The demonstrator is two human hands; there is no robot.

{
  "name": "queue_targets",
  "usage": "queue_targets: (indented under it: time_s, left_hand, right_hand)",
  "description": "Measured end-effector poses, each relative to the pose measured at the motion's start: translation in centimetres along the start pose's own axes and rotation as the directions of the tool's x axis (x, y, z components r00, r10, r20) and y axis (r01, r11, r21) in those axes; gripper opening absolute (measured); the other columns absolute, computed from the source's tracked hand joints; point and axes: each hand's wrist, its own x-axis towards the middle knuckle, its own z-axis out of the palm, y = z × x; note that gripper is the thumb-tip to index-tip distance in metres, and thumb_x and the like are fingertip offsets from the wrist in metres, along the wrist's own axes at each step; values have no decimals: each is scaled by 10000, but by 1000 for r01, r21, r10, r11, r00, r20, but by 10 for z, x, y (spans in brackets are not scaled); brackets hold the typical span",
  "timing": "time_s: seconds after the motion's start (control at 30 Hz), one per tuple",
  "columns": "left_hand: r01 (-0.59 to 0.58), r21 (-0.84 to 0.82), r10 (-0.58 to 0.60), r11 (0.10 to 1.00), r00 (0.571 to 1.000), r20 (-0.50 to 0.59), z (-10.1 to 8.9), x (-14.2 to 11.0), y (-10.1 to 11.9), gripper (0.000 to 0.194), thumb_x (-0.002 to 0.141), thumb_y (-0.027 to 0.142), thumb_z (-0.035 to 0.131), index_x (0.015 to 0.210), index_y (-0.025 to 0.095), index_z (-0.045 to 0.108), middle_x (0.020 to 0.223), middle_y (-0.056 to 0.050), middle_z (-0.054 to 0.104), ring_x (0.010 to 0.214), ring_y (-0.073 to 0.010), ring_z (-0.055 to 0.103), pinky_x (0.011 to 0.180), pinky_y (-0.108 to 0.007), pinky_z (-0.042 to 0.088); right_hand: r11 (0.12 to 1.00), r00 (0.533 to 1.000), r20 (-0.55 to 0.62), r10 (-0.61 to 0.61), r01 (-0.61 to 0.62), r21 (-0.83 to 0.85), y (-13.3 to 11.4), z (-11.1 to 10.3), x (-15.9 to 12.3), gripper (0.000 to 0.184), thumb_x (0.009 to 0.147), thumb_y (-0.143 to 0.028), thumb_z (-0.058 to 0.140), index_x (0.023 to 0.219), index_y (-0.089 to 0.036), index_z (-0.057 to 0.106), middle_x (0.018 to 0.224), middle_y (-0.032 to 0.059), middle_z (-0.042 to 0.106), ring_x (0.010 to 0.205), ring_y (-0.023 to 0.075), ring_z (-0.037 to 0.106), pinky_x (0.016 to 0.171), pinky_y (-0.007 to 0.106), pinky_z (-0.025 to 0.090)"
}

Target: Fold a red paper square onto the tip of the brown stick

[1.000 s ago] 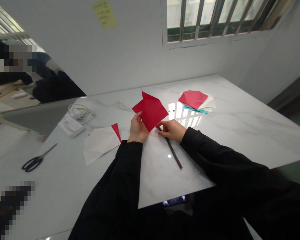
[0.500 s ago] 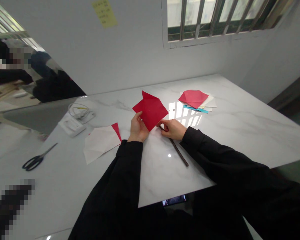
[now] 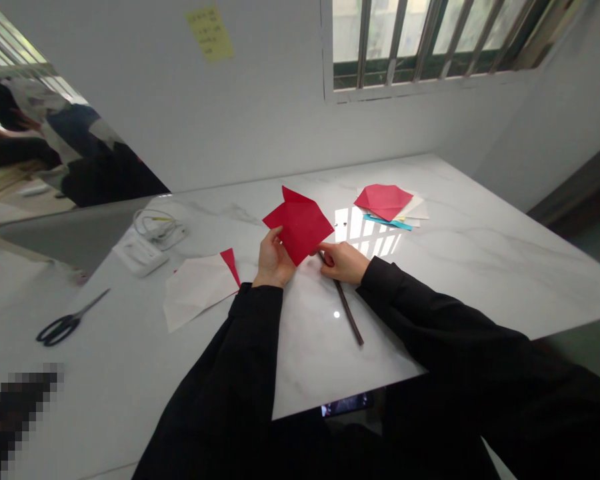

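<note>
A red sheet of paper [image 3: 300,229], cut and folded into a pinwheel-like shape with pointed corners, is held up above the table. My left hand [image 3: 274,261] is closed on its lower left side, the thumb lying on the front. My right hand [image 3: 345,261] pinches a thin dark brown stick [image 3: 349,310] near its upper end. That end sits close to the paper's lower right edge; whether they touch, I cannot tell. The stick's lower end slants down toward the table's near edge.
Left of my hands lie a white paper piece with red edging [image 3: 200,287], black-handled scissors [image 3: 65,327] and a white power strip [image 3: 140,250] with cable. Folded papers [image 3: 385,202], red uppermost, are stacked at the back right. A phone [image 3: 347,404] shows below the front edge. A person [image 3: 80,143] is at far left.
The stick's lower end has swung to the left, so it stands steeper. Both hands keep their grips, and the view has shifted slightly.
</note>
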Motion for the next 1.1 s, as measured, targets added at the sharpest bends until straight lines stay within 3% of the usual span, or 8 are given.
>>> queue_targets:
  time_s: [0.2,0.47,0.87,1.1]
  left_hand:
    - [18,8,-18,1000,1000,19,0,0,0,263,953,207,597,1162,141,742,934,-84,826,941,-262,814,897,-369,650]
    - [11,3,-11,1000,1000,16,-4,3,-1,201,929,192,641,1096,153,746,931,-78,818,903,-242,799,880,-342,643]
    - [-5,2,5,1000,1000,20,-4,3,-1,270,924,192,652,1173,152,749,964,-84,827,879,-233,796,845,-331,639]
    - [-12,8,12,1000,1000,29,-4,4,-2,240,918,196,643,1130,152,747,972,-89,823,973,-262,803,912,-367,642]
  right_hand:
    - [1000,1000,19,3,-3,15,0,-1,0,496,809,-52,652,1287,-146,745,727,-36,628,635,138,526,680,269,367]
    - [999,999,42,-34,33,26,1,-3,0,450,811,-38,644,1224,-148,784,716,-38,608,628,130,507,690,268,377]
    - [997,999,9,-41,40,60,1,-1,1,300,896,-100,709,1181,-138,795,681,-52,575,610,117,487,676,261,357]
    - [999,1000,1,-16,16,52,1,0,1,347,898,-122,758,1244,-144,767,696,-54,588,627,117,511,690,257,359]
